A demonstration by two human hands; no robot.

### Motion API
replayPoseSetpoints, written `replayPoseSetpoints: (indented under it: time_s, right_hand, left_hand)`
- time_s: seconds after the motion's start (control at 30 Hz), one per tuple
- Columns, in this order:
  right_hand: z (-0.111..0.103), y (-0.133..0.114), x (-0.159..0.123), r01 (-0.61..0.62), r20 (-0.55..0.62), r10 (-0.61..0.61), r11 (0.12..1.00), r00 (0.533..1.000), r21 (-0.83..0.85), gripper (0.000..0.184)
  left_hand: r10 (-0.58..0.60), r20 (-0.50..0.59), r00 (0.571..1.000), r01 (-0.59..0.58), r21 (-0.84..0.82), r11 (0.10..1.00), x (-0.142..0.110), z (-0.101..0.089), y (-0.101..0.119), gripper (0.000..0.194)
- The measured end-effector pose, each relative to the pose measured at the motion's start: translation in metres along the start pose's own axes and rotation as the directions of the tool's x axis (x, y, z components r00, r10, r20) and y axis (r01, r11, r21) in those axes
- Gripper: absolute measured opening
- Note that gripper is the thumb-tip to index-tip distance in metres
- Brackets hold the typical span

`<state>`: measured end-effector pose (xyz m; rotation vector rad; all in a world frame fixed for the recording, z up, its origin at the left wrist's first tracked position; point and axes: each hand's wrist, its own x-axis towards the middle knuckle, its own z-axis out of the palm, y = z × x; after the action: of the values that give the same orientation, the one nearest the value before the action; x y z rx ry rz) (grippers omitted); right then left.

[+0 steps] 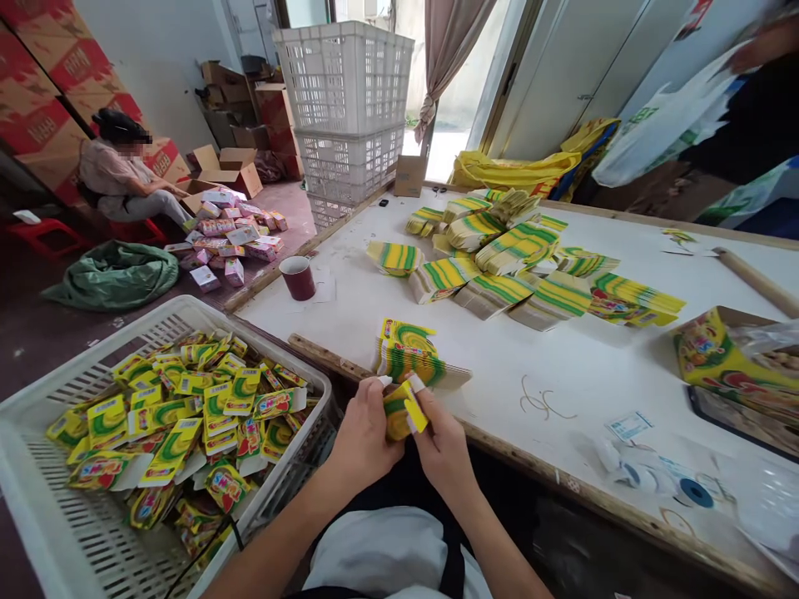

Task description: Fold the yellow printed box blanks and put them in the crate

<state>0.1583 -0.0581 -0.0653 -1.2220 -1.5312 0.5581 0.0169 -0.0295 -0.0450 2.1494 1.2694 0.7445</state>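
Observation:
Between my two hands, just over the table's near edge, is a small yellow and green carton (398, 413) with a yellow flap sticking out. My left hand (365, 428) grips its left side. On the other side, my right hand (440, 433) has its fingers closed on the carton near the flap. Right beyond my hands a stack of flat yellow-green cartons (409, 353) leans on the white table (499, 374). To my left, a white plastic crate (75, 516) holds a heap of folded yellow-green cartons (215, 416), several with flaps open.
Bundles of flat cartons (499, 258) cover the table's far part. A dark red mug (298, 278) stands at the left edge, a filled display box (730, 349) and tape rolls (692, 492) at right. Beyond are stacked crates (346, 79), a seated person (125, 179) and a person with plastic bags (717, 116).

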Motion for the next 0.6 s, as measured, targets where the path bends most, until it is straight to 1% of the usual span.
replayPoseSetpoints:
  time_s: [0.03, 0.07, 0.1, 0.17, 0.23, 0.33, 0.37, 0.47, 0.5, 0.53, 0.6]
  right_hand:
    - [-0.002, 0.002, 0.001, 0.01, -0.028, -0.011, 0.999, 1.0, -0.037, 0.052]
    - [-0.003, 0.003, 0.002, 0.03, -0.03, -0.033, 0.997, 0.999, -0.072, 0.056]
    - [-0.006, 0.005, 0.002, 0.062, -0.006, -0.063, 0.993, 0.998, -0.102, 0.06]
    - [-0.01, 0.007, 0.002, 0.133, 0.082, -0.123, 0.982, 0.989, -0.137, 0.063]
    - [-0.015, 0.008, 0.002, 0.164, 0.135, -0.145, 0.977, 0.98, -0.137, 0.055]
    - [-0.024, 0.009, 0.008, 0.151, 0.16, -0.136, 0.985, 0.978, -0.087, 0.03]
    - [-0.027, 0.009, 0.011, 0.148, 0.182, -0.135, 0.987, 0.974, -0.064, 0.025]
    - [-0.034, 0.009, 0.019, 0.146, 0.289, -0.133, 0.989, 0.948, -0.022, 0.02]
    - [-0.034, 0.009, 0.02, 0.142, 0.3, -0.132, 0.99, 0.945, -0.013, 0.019]
    - [-0.032, 0.009, 0.02, 0.133, 0.286, -0.127, 0.991, 0.95, -0.002, 0.018]
    - [-0.025, 0.009, 0.016, 0.104, 0.213, -0.104, 0.995, 0.971, 0.013, 0.017]
  left_hand:
    - [-0.011, -0.005, 1.0, 0.011, 0.016, 1.0, 0.0, -0.003, 0.0, 0.06]
    - [-0.019, 0.001, 1.0, 0.019, 0.011, 1.0, 0.001, -0.006, 0.0, 0.057]
    - [-0.022, 0.015, 1.0, 0.022, -0.008, 1.0, 0.002, -0.011, 0.001, 0.054]
    - [-0.01, 0.033, 0.999, 0.011, -0.045, 0.999, 0.004, -0.02, 0.003, 0.05]
    - [0.013, 0.035, 0.999, -0.011, -0.06, 0.998, 0.006, -0.028, 0.005, 0.046]
    - [0.02, 0.052, 0.998, -0.016, -0.087, 0.996, 0.007, -0.037, 0.004, 0.046]
    - [0.014, 0.06, 0.998, -0.009, -0.097, 0.995, 0.007, -0.039, 0.003, 0.048]
    - [-0.005, 0.055, 0.998, 0.011, -0.1, 0.995, 0.007, -0.041, 0.0, 0.051]
    - [-0.007, 0.047, 0.999, 0.012, -0.093, 0.996, 0.006, -0.04, 0.0, 0.05]
    - [-0.009, 0.039, 0.999, 0.012, -0.086, 0.996, 0.006, -0.039, 0.0, 0.05]
    - [-0.017, 0.023, 1.0, 0.019, -0.074, 0.997, 0.007, -0.037, 0.001, 0.048]
